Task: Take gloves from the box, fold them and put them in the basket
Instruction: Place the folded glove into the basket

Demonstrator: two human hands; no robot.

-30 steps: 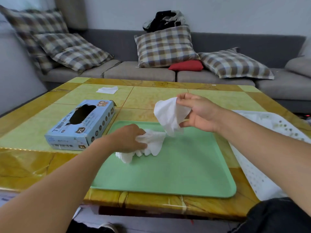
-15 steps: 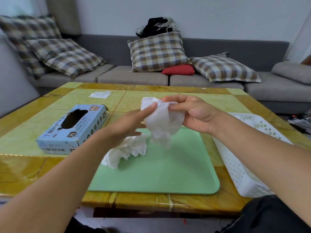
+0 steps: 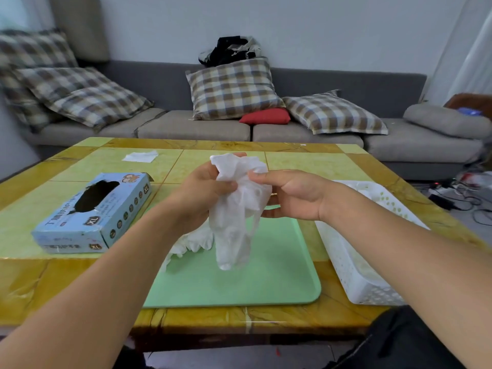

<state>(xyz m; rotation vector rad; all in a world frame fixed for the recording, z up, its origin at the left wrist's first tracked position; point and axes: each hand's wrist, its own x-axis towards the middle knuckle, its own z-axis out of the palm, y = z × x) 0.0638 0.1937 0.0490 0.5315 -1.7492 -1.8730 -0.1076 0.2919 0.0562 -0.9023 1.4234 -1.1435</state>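
A thin white glove (image 3: 235, 214) hangs in the air above the green tray (image 3: 255, 280). My left hand (image 3: 205, 193) grips its upper part from the left, and my right hand (image 3: 290, 195) pinches its top edge from the right. A second white glove (image 3: 194, 241) lies on the tray, partly hidden behind my left forearm. The blue glove box (image 3: 93, 211) lies on the table to the left, its oval opening facing up. The white perforated basket (image 3: 356, 262) stands at the right of the tray, partly hidden by my right forearm.
A white tissue (image 3: 141, 156) lies on the far left part of the yellow-green table (image 3: 319, 166). A grey sofa (image 3: 197, 129) with checked pillows runs behind the table. Cables lie on the floor at the far right.
My left hand left the glove on the tray, rose, and took hold of the glove held up by my right hand. That glove now hangs longer between both hands.
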